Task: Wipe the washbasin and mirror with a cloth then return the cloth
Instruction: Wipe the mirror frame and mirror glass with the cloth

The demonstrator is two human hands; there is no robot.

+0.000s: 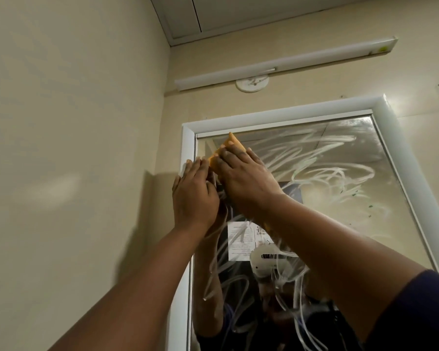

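cream walls meet a white-framed mirror [314,173] streaked with soapy swirls, under a long white wall light [276,65]. a reflected paper notice [241,239] cannot be read (too blurred). at the mirror's top left corner, the right hand [246,178] presses the orange cloth [232,148] with flat fingers, the left hand [194,196] flat beside it, both grips released.

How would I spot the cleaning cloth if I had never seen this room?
Find the white-framed mirror on the beige wall. At its top left corner, both hands press an orange cloth on the glass. It is the only orange thing there.
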